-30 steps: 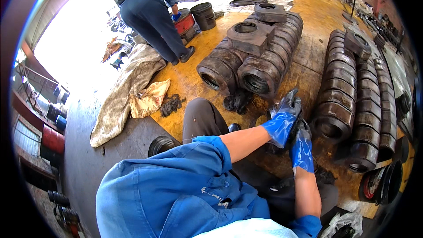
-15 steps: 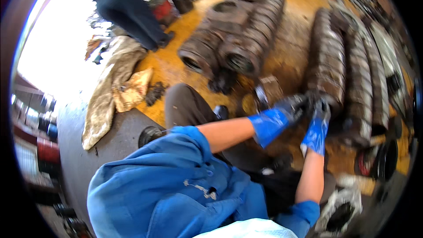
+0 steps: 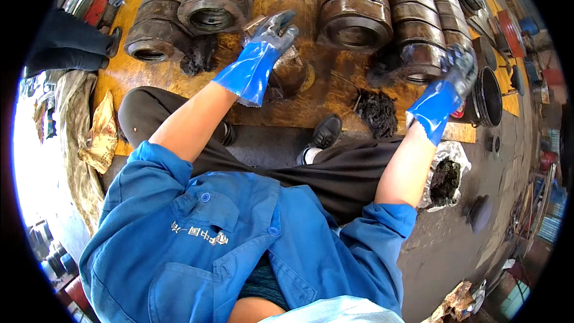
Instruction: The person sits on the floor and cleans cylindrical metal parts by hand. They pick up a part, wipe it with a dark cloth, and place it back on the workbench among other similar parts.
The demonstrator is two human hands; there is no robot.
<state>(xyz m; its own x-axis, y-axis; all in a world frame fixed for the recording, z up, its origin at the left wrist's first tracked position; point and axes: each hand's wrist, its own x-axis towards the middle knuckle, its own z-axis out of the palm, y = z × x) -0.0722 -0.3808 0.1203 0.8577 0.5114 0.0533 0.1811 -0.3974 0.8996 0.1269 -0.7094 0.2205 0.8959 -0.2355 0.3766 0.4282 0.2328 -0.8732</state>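
My left hand [image 3: 272, 36], in a blue glove with a dark, dirty palm, is raised with fingers apart and holds nothing that I can see. Beneath and beside it is a brown, greasy, block-like object [image 3: 288, 73], partly hidden by the glove. My right hand [image 3: 457, 75], gloved the same way, is out to the right with fingers spread. It is beside the near end of a dark ribbed metal cylinder [image 3: 422, 60]; whether it touches is unclear. Another ribbed cylinder [image 3: 357, 9] lies left of that one, its round open end facing me.
More ribbed metal pieces [image 3: 212, 9] lie at the left on the yellow-brown boards. A black fibrous wad [image 3: 376, 112] sits near my shoe [image 3: 327, 131]. A black bucket [image 3: 487, 97] and a white bag of dark stuff [image 3: 445, 179] are at right. Another person's legs [image 3: 72, 42] show far left.
My hands have separated from the near end of a cylinder, the left going left and the right going right. The whole view has turned and shifted.
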